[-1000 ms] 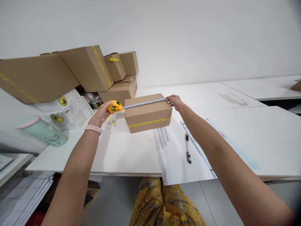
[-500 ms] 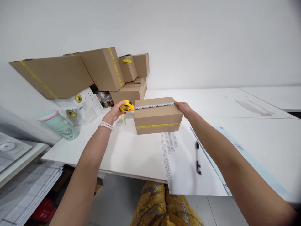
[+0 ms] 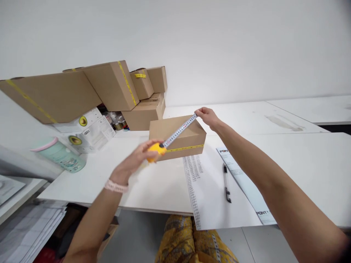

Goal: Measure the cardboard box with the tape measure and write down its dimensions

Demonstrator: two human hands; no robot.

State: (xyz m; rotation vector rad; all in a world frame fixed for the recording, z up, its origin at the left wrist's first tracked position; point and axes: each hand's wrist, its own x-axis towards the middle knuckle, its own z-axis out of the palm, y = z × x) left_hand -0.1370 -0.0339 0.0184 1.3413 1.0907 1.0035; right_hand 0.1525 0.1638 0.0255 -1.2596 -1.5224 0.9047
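My left hand (image 3: 138,157) is closed around the yellow case of a tape measure (image 3: 155,152), slightly blurred, in front of the box's left side. From the case the pulled-out blade (image 3: 180,130) runs slantwise up to the right. My right hand (image 3: 207,116) pinches the blade's end above the far right corner of the box. Beneath the blade, a brown cardboard box (image 3: 189,140) lies on the white table (image 3: 153,186), with a yellow strip along its front face. Neither hand seems to grip the box.
Stacked cardboard boxes (image 3: 109,86) stand at the back left, over white cartons with avocado pictures (image 3: 90,137). A mint-green tumbler (image 3: 61,157) is near the left edge. An open notebook (image 3: 211,201) bears a pen (image 3: 226,184); a light blue PONY sheet (image 3: 238,175) lies alongside.
The blade lay straight along the box top; now it slants above it. My left hand has come down and nearer with the case, while my right hand has lifted off the box.
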